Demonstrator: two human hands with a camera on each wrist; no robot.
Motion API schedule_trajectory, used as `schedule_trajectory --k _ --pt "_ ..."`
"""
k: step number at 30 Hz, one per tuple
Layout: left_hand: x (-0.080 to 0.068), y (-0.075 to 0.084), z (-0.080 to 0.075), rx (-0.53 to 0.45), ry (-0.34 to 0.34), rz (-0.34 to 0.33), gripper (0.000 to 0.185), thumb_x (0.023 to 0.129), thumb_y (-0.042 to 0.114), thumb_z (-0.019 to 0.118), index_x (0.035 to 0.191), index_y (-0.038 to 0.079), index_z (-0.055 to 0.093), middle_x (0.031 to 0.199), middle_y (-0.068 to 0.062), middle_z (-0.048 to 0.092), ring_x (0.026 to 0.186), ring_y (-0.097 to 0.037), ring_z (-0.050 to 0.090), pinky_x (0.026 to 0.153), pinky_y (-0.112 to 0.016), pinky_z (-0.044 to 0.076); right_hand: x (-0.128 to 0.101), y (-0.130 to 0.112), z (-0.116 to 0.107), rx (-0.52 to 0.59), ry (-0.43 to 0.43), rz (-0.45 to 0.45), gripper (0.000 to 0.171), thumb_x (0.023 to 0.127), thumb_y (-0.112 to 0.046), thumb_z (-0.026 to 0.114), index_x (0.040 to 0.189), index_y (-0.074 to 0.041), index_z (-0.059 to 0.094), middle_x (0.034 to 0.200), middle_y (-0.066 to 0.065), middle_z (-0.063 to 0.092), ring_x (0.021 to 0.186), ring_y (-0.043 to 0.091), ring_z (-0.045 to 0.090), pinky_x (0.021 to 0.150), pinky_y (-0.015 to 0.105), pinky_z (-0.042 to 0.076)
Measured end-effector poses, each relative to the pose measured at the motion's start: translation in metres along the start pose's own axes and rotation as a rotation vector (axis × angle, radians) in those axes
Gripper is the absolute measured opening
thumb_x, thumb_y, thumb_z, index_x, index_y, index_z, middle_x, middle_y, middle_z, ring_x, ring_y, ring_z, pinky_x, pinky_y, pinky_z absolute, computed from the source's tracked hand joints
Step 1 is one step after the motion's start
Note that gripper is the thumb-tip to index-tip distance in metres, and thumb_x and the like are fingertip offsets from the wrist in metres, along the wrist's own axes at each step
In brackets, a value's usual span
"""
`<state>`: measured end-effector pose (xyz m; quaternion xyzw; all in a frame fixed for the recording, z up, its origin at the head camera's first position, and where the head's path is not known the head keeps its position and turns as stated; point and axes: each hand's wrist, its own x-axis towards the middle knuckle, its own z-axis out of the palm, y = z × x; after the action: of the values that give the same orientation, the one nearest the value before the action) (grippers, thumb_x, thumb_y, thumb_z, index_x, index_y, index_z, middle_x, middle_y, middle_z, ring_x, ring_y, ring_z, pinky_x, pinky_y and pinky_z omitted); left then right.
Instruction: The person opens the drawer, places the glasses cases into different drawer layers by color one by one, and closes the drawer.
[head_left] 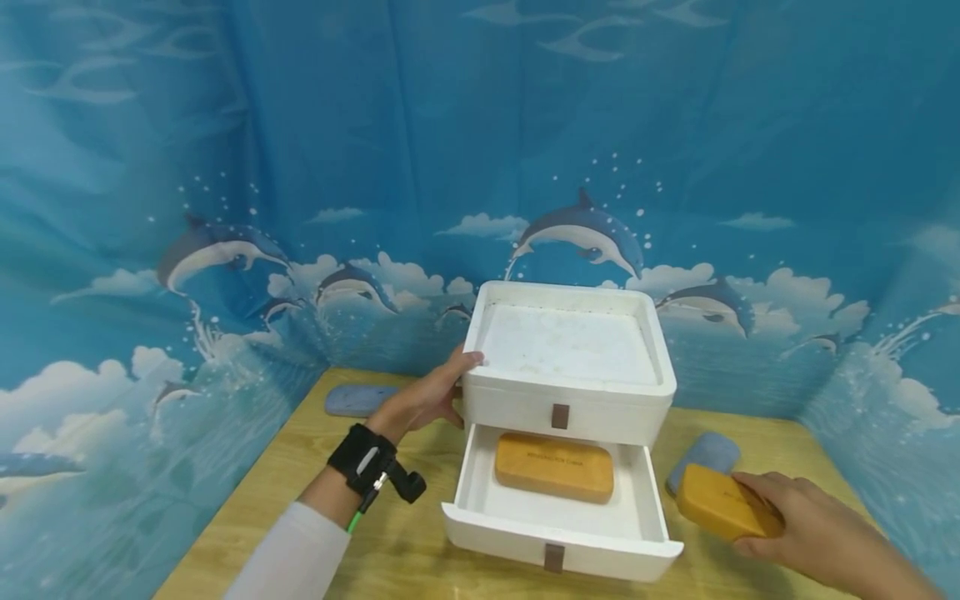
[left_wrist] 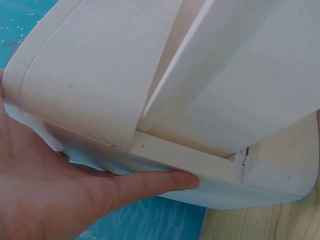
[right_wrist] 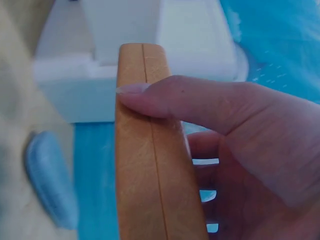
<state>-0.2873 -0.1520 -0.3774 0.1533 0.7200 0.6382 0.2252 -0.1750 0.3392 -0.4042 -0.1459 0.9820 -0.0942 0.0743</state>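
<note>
A white two-drawer storage box (head_left: 566, 408) stands with its lower drawer (head_left: 562, 550) pulled out. An orange glasses case (head_left: 555, 468) with dark lettering lies in that drawer. On the box's left side rests my left hand (head_left: 431, 392), one fingertip at the top rim. Its thumb (left_wrist: 165, 181) lies straight along the box's edge in the left wrist view; the other fingers are mostly hidden. To the right of the drawer, my right hand (head_left: 798, 521) grips another orange glasses case (head_left: 723, 504). In the right wrist view, a seam runs along this case (right_wrist: 142, 165), under my thumb.
A blue-grey case (head_left: 358, 400) lies at the wooden table's back left. Another blue-grey case (head_left: 705, 457) lies right of the box, partly behind the held one. The table (head_left: 405, 550) is enclosed by a dolphin-print curtain (head_left: 420, 125).
</note>
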Motion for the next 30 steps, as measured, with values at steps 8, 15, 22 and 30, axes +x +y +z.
schedule_trajectory --k 8,15,22,30 --pt "-0.002 -0.002 -0.001 -0.004 0.004 -0.008 0.074 0.105 0.063 0.040 0.163 0.048 -0.004 0.173 -0.012 0.008 0.152 -0.055 0.028 0.094 -0.075 0.050 -0.009 -0.026 -0.023 -0.102 0.028 0.009 0.093 0.072 -0.057 0.089 0.141 -0.003 0.060 0.122 0.013 0.072 0.094 0.025 0.066 0.075 0.053 0.056" --pt "-0.002 -0.002 0.001 0.008 -0.003 0.007 0.074 0.107 0.060 0.036 0.165 0.041 -0.006 0.173 -0.016 0.006 0.152 -0.058 0.024 0.092 -0.076 0.050 -0.013 -0.050 -0.038 -0.128 0.047 -0.012 0.093 0.072 -0.062 0.087 0.142 -0.007 0.061 0.122 0.012 0.072 0.099 0.031 0.067 0.077 0.059 0.056" --pt "-0.003 0.000 0.001 0.005 0.001 -0.005 0.073 0.107 0.060 0.035 0.165 0.043 -0.007 0.173 -0.014 0.005 0.153 -0.056 0.024 0.094 -0.077 0.049 -0.015 -0.074 -0.049 -0.136 0.147 -0.121 0.094 0.073 -0.072 0.080 0.142 -0.010 0.063 0.127 0.016 0.072 0.104 0.032 0.071 0.079 0.057 0.059" --pt "-0.003 0.001 0.001 0.010 -0.003 -0.005 0.075 0.107 0.060 0.035 0.165 0.040 -0.008 0.173 -0.015 0.004 0.153 -0.056 0.024 0.094 -0.075 0.050 -0.007 -0.099 -0.049 -0.179 0.206 -0.340 0.081 0.088 -0.067 0.070 0.143 -0.009 0.062 0.126 0.000 0.070 0.095 0.013 0.067 0.071 0.035 0.057"
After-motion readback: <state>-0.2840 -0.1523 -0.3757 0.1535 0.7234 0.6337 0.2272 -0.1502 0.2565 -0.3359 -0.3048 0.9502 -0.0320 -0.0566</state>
